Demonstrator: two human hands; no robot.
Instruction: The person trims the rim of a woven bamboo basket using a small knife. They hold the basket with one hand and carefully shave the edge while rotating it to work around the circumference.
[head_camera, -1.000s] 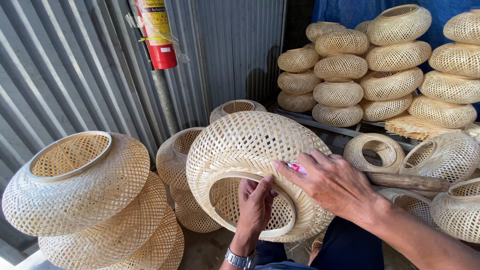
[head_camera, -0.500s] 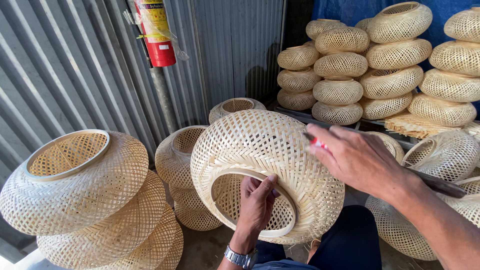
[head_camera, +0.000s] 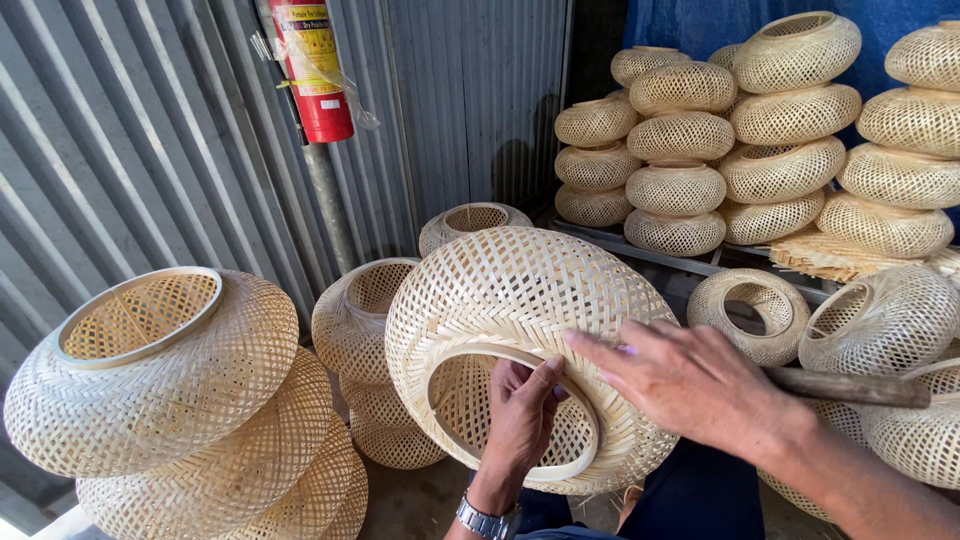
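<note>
**Woven shade held in the lap, more piled all around**

Way over at 9 o'clock there's a stack of woven shades, top one tipped with its ring facing up. At 11 o'clock, a red fire extinguisher hangs on a pole against the grey metal wall.

Dead centre is the big woven shade, tilted so its open ring faces the camera. The left hand comes up from 6 o'clock and grips that ring, thumb hooked over the rim and fingers inside. Two smaller shades sit just behind it, partly blocked.

The right hand lies flat on the weave at 4 o'clock, fingers stretched out, nothing gripped that I can see. A dark stick pokes out behind the wrist. At 1 to 3 o'clock, more shades are stacked against a blue tarp.
</note>
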